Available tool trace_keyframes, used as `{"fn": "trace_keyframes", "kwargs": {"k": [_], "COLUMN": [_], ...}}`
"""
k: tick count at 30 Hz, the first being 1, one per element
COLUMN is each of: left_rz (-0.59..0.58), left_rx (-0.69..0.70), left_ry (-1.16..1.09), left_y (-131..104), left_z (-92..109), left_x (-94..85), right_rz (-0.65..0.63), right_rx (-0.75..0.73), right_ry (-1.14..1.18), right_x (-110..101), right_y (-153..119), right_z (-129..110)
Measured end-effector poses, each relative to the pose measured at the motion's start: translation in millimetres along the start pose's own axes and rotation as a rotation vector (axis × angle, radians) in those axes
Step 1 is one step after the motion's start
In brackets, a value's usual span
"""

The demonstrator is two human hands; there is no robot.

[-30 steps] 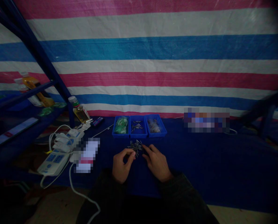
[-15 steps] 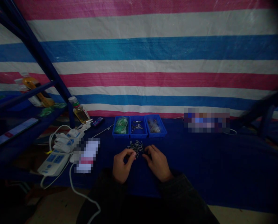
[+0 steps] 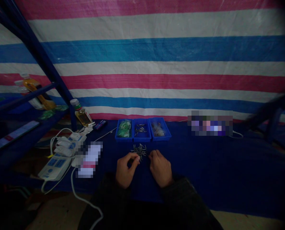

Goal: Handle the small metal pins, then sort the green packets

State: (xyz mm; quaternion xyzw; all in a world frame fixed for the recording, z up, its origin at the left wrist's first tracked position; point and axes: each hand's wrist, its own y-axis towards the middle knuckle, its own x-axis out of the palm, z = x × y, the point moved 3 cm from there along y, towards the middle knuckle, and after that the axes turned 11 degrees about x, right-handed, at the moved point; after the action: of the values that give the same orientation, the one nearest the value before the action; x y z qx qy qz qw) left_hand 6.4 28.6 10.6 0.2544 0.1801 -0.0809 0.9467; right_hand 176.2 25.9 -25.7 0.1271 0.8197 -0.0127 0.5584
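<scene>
A small pile of thin metal pins, perhaps screws (image 3: 140, 149), lies on the dark blue tabletop in front of the trays. At its near left edge, my left hand (image 3: 125, 170) is closed in a pinch, thumb against forefinger; whatever is between the tips is too small to make out. Just right of the pile, my right hand (image 3: 161, 167) is curled with its back up and fingertips drawn together. Its thumb is mostly hidden, and I cannot see what it holds, if anything.
Behind the pile stand a blue tray with green packets (image 3: 124, 129), a blue tray with loose metal pins (image 3: 141, 131) and a blue tray with clear bags (image 3: 159, 129). Leftward are a blurred-out phone (image 3: 89, 159), a power strip (image 3: 55, 167) with cables, and a bottle (image 3: 81, 113).
My right hand has turned and curled inward, its fingers drawn closer together and its thumb now tucked out of sight. My left hand and the pile look nearly the same.
</scene>
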Motion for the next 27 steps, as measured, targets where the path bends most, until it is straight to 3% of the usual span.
{"fn": "trace_keyframes", "kwargs": {"k": [7, 14, 21, 27], "left_rz": [-0.014, -0.002, -0.022, -0.059], "left_rx": [0.001, -0.017, -0.042, -0.002], "left_ry": [-0.01, -0.037, -0.041, 0.009], "left_y": [0.8, 0.1, -1.5, 0.0], "left_z": [2.2, 0.8, -2.5, -1.3], "left_x": [-0.6, 0.3, 0.3, 3.1], "right_rz": [0.033, 0.154, 0.003, -0.032], "right_rx": [0.024, -0.036, -0.315, -0.363], "right_ry": [-0.038, 0.281, 0.415, 0.452], "right_x": [2.7, -3.0, -5.7, -6.3], "right_y": [-1.0, -0.7, -5.9, -8.6], "right_z": [-0.6, 9.3, -0.6, -2.5]}}
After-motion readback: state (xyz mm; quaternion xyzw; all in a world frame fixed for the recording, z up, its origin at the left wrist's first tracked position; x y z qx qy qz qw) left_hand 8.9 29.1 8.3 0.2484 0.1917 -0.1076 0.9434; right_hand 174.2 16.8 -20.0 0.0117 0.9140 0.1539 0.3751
